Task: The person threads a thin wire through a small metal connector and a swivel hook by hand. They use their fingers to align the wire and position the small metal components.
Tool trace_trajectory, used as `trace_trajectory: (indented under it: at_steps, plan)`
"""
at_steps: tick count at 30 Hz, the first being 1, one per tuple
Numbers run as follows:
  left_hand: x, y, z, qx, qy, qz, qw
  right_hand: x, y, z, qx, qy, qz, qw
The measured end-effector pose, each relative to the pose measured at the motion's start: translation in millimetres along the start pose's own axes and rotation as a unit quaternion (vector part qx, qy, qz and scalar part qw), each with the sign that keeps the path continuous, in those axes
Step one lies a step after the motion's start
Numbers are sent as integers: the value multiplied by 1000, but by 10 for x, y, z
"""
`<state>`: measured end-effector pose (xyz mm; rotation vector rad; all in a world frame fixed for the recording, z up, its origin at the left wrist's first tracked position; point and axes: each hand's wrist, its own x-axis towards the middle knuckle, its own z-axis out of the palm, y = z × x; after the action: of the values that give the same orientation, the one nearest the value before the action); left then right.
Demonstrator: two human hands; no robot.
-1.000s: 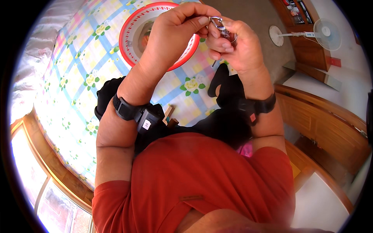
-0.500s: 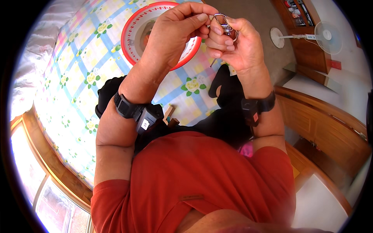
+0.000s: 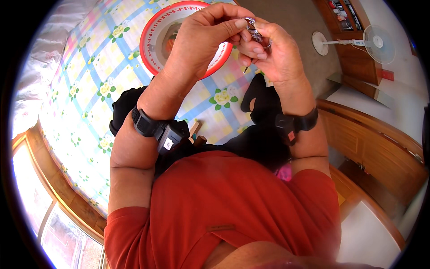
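Note:
At the top of the view my two hands meet over a small, shiny silver piece of linked metal wire loops. My left hand pinches its left side between thumb and fingertips. My right hand has its fingers curled round the other side, thumb on top, palm partly showing. A thin metal end sticks out below the right fingers. Much of the piece is hidden by the fingers, so how its loops join cannot be made out.
A white basin with a red rim, holding something orange, stands behind my left hand on a flowered checked cloth. Small wooden blocks lie by my lap. A white fan and wooden cabinets stand at the right.
The metal piece has turned between my fingers, with its upper loop now lower and more covered. My left fingers have shifted slightly right and my right thumb has moved along it.

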<state>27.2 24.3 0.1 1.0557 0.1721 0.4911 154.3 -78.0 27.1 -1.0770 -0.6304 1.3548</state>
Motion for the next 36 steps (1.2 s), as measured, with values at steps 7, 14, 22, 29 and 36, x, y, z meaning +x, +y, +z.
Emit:
trace_trajectory:
  at_steps: [7, 14, 22, 29, 36]
  plan:
    - [-20, 94, 269, 34, 137, 45, 989, 24, 45, 23, -51, 83, -116, 988]
    - [-74, 36, 308, -82, 100, -13, 992, 51, 35, 4, -216, 119, -284, 926]
    - [-49, 4, 251, 126, 52, 80, 987, 31, -39, -43, -118, 92, -209, 966]
    - [-67, 100, 160, 166, 45, 8, 985, -29, -154, 77, -178, 141, -249, 942]
    - [-59, 73, 229, 312, 101, 98, 940, -95, -266, 47, -449, 158, -331, 814]
